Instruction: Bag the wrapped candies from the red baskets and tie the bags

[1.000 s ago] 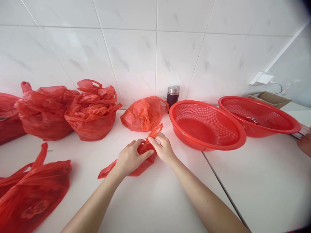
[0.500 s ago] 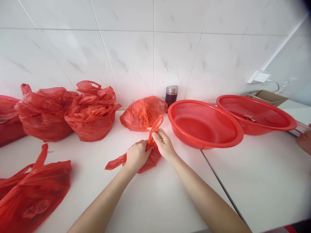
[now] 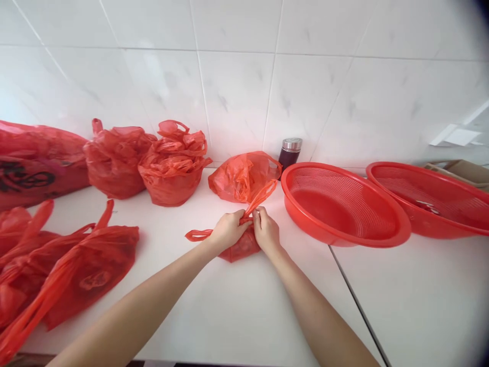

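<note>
A small red plastic bag (image 3: 241, 248) sits on the white table between my hands, its neck gathered up. My left hand (image 3: 229, 229) is closed round the twisted neck, and one handle loop sticks out to the left of it. The other handle stands up between the hands, slanting to the right. My right hand (image 3: 266, 230) pinches the bag's plastic at the right side of the neck; its fingertips are partly hidden. Just behind lies another red plastic bag (image 3: 244, 176), slumped against the wall. What the bag between my hands contains cannot be made out.
Two red plastic colanders (image 3: 346, 204) stand at the right, the farther colander (image 3: 439, 204) holding a few small pieces. A dark jar (image 3: 290, 153) with a silver lid is by the wall. Several filled red bags (image 3: 171, 176) crowd the left. A cardboard box (image 3: 464, 171) lies far right.
The view has swung left, bringing more red bags into sight. My right hand has come down from the upright handle to the bag's neck. A person's hand at the right edge has left view.
</note>
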### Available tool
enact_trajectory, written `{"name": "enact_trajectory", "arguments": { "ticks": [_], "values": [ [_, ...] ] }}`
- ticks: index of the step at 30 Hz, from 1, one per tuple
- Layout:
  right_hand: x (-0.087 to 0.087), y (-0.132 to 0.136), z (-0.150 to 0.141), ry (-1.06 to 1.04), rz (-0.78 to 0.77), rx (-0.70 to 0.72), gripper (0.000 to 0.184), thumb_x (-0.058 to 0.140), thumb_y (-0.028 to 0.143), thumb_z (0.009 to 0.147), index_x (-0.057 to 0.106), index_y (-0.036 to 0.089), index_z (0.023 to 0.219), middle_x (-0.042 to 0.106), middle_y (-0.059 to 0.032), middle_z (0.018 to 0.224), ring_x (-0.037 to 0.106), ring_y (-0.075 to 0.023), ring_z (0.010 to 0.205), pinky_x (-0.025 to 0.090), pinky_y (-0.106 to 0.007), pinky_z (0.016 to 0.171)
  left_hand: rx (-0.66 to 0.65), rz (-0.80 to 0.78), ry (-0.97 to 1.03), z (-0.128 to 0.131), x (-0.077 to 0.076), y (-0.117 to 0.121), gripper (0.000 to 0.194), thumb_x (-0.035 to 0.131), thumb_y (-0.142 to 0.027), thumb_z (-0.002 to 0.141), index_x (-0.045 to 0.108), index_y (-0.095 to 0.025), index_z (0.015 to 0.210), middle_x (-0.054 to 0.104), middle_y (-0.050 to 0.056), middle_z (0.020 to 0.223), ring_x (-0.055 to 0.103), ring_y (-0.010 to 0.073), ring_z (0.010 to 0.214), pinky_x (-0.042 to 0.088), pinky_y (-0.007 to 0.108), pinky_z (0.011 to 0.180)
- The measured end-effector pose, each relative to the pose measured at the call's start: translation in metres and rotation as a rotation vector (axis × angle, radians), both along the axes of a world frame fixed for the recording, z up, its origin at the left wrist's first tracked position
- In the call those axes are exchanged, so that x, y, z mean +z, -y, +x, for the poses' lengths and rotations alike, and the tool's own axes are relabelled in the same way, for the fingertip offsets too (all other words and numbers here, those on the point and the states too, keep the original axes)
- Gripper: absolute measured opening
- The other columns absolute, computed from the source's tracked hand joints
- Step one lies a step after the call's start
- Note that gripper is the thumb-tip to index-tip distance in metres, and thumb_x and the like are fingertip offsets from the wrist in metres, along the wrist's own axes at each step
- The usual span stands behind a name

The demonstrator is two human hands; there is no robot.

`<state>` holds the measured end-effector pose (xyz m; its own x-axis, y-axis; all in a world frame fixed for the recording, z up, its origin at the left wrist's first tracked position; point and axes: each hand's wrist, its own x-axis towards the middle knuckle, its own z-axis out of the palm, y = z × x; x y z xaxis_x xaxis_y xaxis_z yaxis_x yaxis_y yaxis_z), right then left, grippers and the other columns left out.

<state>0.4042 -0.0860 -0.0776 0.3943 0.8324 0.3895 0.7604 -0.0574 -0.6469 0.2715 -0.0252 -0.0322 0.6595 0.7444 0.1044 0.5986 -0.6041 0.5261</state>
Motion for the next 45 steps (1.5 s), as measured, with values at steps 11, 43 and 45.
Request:
{"name": "enact_trajectory", "arguments": {
  "ticks": [11,43,45],
  "values": [
    [-0.007,0.006,-0.012,0.111,-0.071,0.127,0.043,0.060,0.035,0.085,0.055,0.019,0.124,0.060,-0.0113,0.119,0.054,-0.0280,0.110,0.045,-0.042,0.091,0.071,0.040,-0.207,0.003,-0.015,-0.036,0.027,0.057,-0.035,0.091,0.062,-0.016,0.109,0.065,0.007,0.107,0.063,0.0185,0.091,0.054,0.039,0.081],
    [0.003,0.011,-0.017,-0.063,0.090,0.208,0.019,0.047,0.029,0.089,0.057,0.020,0.103,0.063,-0.0061,0.102,0.060,-0.0182,0.089,0.050,-0.032,0.076,-0.116,-0.152,-0.052,-0.045,0.049,-0.030,0.018,0.065,-0.039,0.079,0.068,-0.022,0.084,0.068,-0.002,0.079,0.063,0.0162,0.076,0.047,0.025,0.068],
    [0.007,0.014,-0.023,-0.121,0.168,0.252,0.021,0.045,0.030,0.091,0.055,0.020,0.107,0.062,-0.0059,0.100,0.060,-0.0157,0.081,0.050,-0.029,0.067,-0.105,-0.140,-0.017,-0.073,0.085,-0.019,0.020,0.065,-0.040,0.080,0.068,-0.022,0.087,0.069,-0.003,0.082,0.064,0.0157,0.077,0.047,0.024,0.069]
  ]
}}
